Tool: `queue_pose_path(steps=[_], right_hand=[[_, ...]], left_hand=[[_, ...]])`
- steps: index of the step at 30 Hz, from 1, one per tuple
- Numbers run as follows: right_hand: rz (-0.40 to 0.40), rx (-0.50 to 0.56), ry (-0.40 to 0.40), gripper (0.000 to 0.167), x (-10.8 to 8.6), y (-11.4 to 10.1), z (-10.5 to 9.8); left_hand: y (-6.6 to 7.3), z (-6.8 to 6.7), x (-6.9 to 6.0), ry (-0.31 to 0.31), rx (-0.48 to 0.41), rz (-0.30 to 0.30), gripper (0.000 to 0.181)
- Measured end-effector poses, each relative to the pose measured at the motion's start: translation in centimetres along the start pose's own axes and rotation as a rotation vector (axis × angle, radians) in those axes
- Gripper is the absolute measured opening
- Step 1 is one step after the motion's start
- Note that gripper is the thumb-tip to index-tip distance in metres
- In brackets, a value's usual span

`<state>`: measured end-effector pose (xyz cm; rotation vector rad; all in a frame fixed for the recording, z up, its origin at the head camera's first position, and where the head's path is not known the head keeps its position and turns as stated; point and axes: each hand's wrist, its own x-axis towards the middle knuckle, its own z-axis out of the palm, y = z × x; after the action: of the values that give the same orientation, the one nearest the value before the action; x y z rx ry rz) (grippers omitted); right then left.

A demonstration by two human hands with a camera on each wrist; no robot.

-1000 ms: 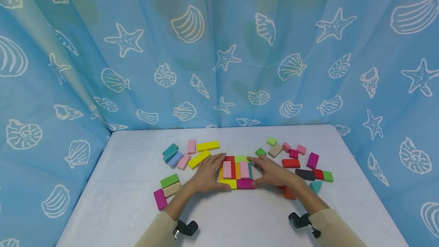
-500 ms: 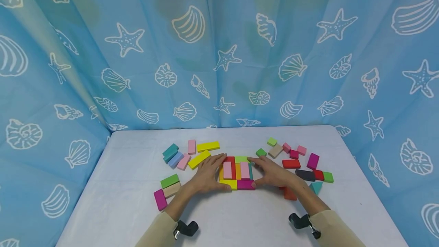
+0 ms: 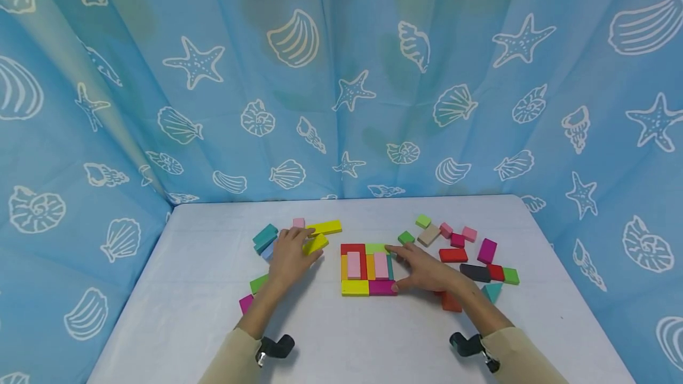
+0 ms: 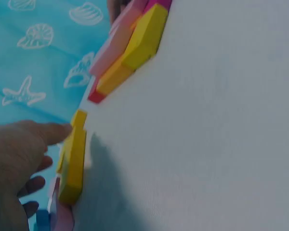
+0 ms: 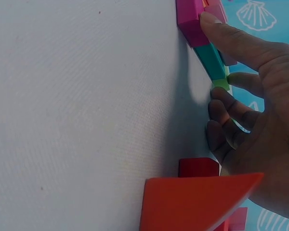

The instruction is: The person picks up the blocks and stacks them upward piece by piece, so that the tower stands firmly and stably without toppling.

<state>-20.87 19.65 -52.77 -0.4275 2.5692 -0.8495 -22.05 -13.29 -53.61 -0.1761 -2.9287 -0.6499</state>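
Note:
Small blocks form a flat rectangle mid-table, with two pink blocks [image 3: 354, 265] on top. Its front row has a yellow block [image 3: 354, 288] and a magenta block [image 3: 382, 288]; a red block [image 3: 352, 248] and a light green block [image 3: 376, 248] lie at the back. My right hand [image 3: 427, 268] rests at its right side, thumb touching the magenta block [image 5: 192, 26] and index finger at the light green one. My left hand [image 3: 290, 261] hovers over the left pile, fingers loosely extended by a yellow block [image 4: 74, 166] and holding nothing visible. It partly hides pink and blue blocks.
Teal blocks [image 3: 265, 237] and another yellow block [image 3: 326, 227] lie by the left hand. Several loose blocks spread to the right, including a black block [image 3: 475, 272], a teal triangle [image 3: 491, 291] and an orange-red block [image 3: 451, 301]. A shell-patterned curtain [image 3: 341, 135] hangs behind.
My left hand has left the rectangle's left side and moved left to the yellow and pink blocks, uncovering the rectangle's left edge. The right hand stays in place.

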Motion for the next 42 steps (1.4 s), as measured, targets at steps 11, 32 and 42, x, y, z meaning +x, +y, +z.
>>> queue_pose_path(steps=[11, 32, 42], right_hand=[[0.005, -0.005, 0.003, 0.103, 0.0, 0.0, 0.0], [-0.001, -0.011, -0.011, 0.101, 0.0, 0.1, -0.2], [-0.012, -0.020, -0.016, 0.100, 0.0, 0.3, -0.1]], left_hand=[[-1.4, 0.1, 0.0, -0.002, 0.076, -0.029, 0.045], [6.2, 1.4, -0.3, -0.172, -0.243, 0.294, 0.039], [7.0, 2.3, -0.1, -0.202, -0.195, 0.303, 0.039]])
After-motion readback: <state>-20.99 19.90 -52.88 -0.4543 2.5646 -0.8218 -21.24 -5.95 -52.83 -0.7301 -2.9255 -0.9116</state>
